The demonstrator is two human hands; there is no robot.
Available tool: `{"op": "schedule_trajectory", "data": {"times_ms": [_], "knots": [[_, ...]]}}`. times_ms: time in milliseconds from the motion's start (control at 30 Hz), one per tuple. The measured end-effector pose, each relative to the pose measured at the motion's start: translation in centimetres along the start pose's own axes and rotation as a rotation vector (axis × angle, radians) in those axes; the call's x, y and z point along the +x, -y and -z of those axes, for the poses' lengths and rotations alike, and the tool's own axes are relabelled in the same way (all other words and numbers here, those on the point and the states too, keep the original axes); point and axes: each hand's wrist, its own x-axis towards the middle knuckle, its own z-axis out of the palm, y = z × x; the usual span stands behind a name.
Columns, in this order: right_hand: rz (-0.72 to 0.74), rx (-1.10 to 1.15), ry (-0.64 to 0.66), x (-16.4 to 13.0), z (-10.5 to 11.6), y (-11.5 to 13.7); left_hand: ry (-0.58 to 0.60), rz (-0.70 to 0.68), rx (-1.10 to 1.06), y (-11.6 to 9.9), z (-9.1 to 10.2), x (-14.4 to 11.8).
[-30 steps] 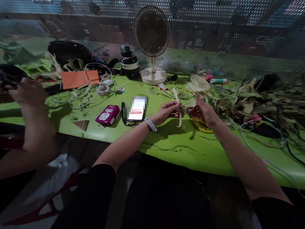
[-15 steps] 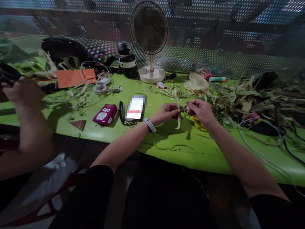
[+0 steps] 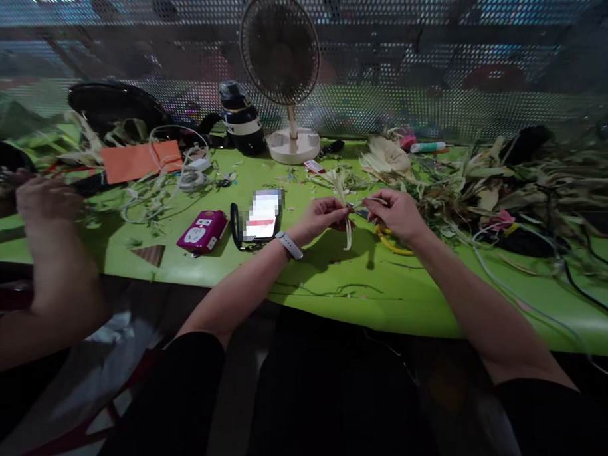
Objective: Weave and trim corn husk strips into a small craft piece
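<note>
My left hand (image 3: 323,217) is closed, pinching a bunch of pale dried corn husk (image 3: 347,234) that sticks out above and below the fingers. Close by on its right, my right hand (image 3: 396,215) is closed too, with thumb and finger on a thin pale husk strip (image 3: 379,200). Between the hands shows a dark, blade-like shape (image 3: 362,213). Beneath my right hand a yellow loop (image 3: 394,245) is partly covered; I cannot tell whether it joins the dark shape.
A phone (image 3: 263,215), a magenta power box (image 3: 203,231) and a brown triangular scrap (image 3: 149,255) lie left on the green table (image 3: 327,313). Behind stand a fan (image 3: 294,145) and a bottle (image 3: 244,127). Husks (image 3: 487,188) and cables spread right. Another person's hand (image 3: 48,197) works far left.
The view has shifted, so most things sit slightly further left. The pale strip at my right fingertips shows more plainly. The other person's hand at far left has changed position.
</note>
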Motion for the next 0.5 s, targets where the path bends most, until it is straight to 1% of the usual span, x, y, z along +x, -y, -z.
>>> {"op": "schedule_trajectory", "data": {"times_ms": [133,267,333,400,433,500], "knots": [[-0.084,0.021,0.018,0.1,-0.1,0.0,0.054,0.044,0.007,-0.3,0.0,-0.1],[-0.099,0.018,0.020,0.1,-0.1,-0.2,0.060,0.035,0.061,-0.2,-0.2,-0.1],[-0.087,-0.014,-0.030,0.2,0.4,0.0,0.070,0.036,0.095,-0.1,-0.2,0.0],[-0.042,-0.034,-0.082,0.3,0.9,0.3,0.099,0.027,0.128,-0.1,-0.2,0.0],[-0.019,-0.029,-0.077,0.4,1.1,0.4,0.118,0.018,0.146,-0.1,-0.3,-0.1],[0.003,-0.001,0.006,0.3,1.2,0.5,0.155,0.005,0.169,-0.2,-0.6,-0.2]]}}
